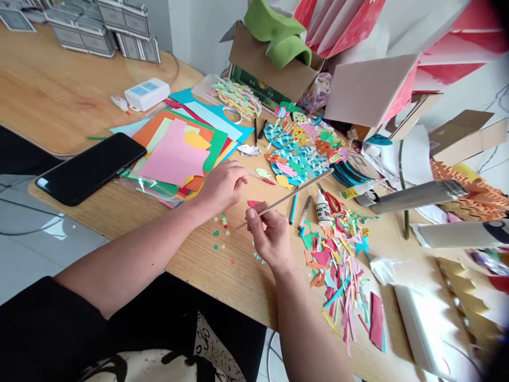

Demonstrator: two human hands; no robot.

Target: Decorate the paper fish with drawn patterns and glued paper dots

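Observation:
My right hand (272, 233) grips a thin wooden stick (300, 189), which slants up to the right while its lower tip points at small paper dots (222, 223) on the table. Just beyond those fingers lies a partly hidden red paper piece (253, 203). To its left, my left hand (226, 184) is held with curled fingers beside stacked coloured paper (175, 154); whatever it may hold is hidden. Ahead are decorated paper fish (286, 168) on blue wavy paper pieces (304, 159). Tiny pale triangles (258, 257) lie near my right wrist.
Paper scraps (345, 281), a glue bottle (323, 209), pens (293, 208) and red-handled scissors (332, 201) are at right. A black phone (91, 167) overhangs the left front edge. Cardboard boxes (270, 58) stand behind, with a silver cylinder (417, 197) to the right.

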